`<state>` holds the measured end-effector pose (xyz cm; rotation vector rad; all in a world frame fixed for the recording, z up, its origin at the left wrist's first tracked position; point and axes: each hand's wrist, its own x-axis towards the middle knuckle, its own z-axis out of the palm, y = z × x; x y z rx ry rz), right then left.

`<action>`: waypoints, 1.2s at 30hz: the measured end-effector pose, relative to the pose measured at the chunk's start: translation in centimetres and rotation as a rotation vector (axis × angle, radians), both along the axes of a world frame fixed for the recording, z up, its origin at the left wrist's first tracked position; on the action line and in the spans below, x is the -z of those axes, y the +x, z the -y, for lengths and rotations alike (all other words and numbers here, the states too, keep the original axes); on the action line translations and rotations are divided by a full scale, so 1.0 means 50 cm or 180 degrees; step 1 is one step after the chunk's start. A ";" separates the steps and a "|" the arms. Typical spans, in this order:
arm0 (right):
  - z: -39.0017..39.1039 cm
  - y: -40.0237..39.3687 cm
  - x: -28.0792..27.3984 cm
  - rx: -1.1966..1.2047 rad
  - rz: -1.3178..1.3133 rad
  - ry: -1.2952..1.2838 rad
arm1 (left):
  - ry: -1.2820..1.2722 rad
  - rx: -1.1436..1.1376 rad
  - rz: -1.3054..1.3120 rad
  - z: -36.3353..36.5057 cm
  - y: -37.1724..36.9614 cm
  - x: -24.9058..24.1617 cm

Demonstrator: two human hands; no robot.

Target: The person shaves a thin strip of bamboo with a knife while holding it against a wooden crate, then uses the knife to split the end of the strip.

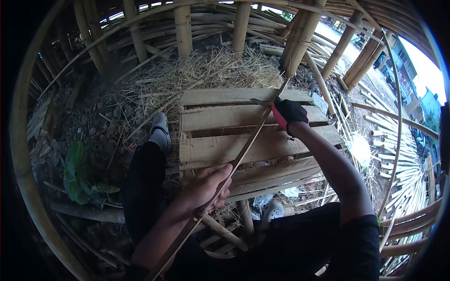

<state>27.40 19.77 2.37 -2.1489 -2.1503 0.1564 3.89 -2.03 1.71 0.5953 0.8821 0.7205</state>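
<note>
Fingers of the bare left hand [206,185] curl in a closed grip around a long thin bamboo strip [243,152], which runs from about 7 o'clock near the person's lap up toward 1 o'clock. At the far end the right hand [289,114], in a black and red glove, is closed on what looks like a knife [260,102] whose blade meets the strip; how tightly it holds I cannot tell. Below the strip lies a wooden pallet [220,124] serving as the bench, its slats bare. A grey shoe [161,125] rests at 9 o'clock of the pallet, another [273,210] at 6 o'clock. Straw [211,70] is heaped at 12 o'clock, and cut bamboo slats [412,192] pile up at 3 o'clock. Judging by that pile, much stripping is done; this strip appears mid-work, with the blade near its far end.
</note>
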 end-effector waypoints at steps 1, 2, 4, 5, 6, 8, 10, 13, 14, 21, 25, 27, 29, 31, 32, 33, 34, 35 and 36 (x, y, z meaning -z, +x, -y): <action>0.000 0.003 0.003 0.0013 0.0002 -0.0003 | -0.0008 0.0030 -0.0166 0.000 0.002 -0.003; -0.002 0.004 0.007 -0.0036 0.0057 0.0068 | -0.0006 0.0036 -0.0159 -0.002 0.002 0.002; 0.001 -0.005 -0.003 -0.0092 0.0136 0.0147 | -0.0009 -0.0038 0.0079 -0.006 -0.004 0.015; 0.005 -0.013 -0.004 -0.0087 0.0070 0.0089 | -0.0027 -0.0042 0.0095 -0.005 -0.006 0.016; 0.013 -0.024 -0.010 -0.0075 0.0002 0.0033 | 0.0010 -0.0065 0.0214 -0.006 -0.007 0.017; -0.005 -0.011 -0.004 0.0004 -0.0045 0.0048 | 0.0115 -0.0038 0.0321 -0.006 -0.003 0.019; 0.006 -0.019 -0.018 0.0064 -0.0050 0.0074 | 0.0126 -0.0036 0.0239 -0.007 0.003 0.015; 0.024 -0.030 -0.015 0.0026 -0.0056 0.0057 | 0.0134 -0.0055 0.0227 -0.006 0.001 0.014; 0.011 -0.023 -0.008 -0.0023 -0.0069 -0.0005 | 0.0127 -0.0043 0.0155 -0.006 0.001 0.010; 0.029 -0.033 0.001 0.0069 -0.0087 0.0242 | 0.0117 -0.0015 0.0047 -0.005 -0.002 0.010; 0.030 -0.024 -0.008 -0.0186 -0.0150 0.0056 | 0.0099 -0.0065 0.0224 -0.008 0.000 0.023; 0.034 -0.033 -0.011 -0.0099 -0.0078 0.0103 | 0.0058 -0.0069 0.0341 -0.005 0.000 0.018; 0.025 -0.021 -0.006 -0.0234 -0.0139 0.0048 | 0.0066 -0.0067 0.0257 -0.003 -0.001 0.008; 0.020 -0.020 -0.016 -0.0162 -0.0214 -0.0181 | 0.0112 -0.0084 0.0192 -0.005 0.002 0.004; 0.028 -0.023 -0.013 -0.0120 -0.0151 -0.0052 | 0.0078 -0.0106 0.0229 -0.005 0.003 0.004; 0.045 -0.035 -0.020 -0.0091 -0.0083 0.0071 | 0.0040 -0.0141 0.0272 -0.005 0.003 0.006; 0.058 -0.042 -0.019 -0.0115 -0.0043 0.0094 | 0.0034 -0.0163 0.0276 -0.004 0.000 0.011; 0.050 -0.037 -0.015 -0.0119 -0.0048 0.0088 | 0.0075 -0.0148 0.0307 -0.005 -0.003 0.017; 0.033 -0.021 -0.004 -0.0265 -0.0106 0.0061 | 0.0105 -0.0107 0.0333 -0.004 -0.004 0.020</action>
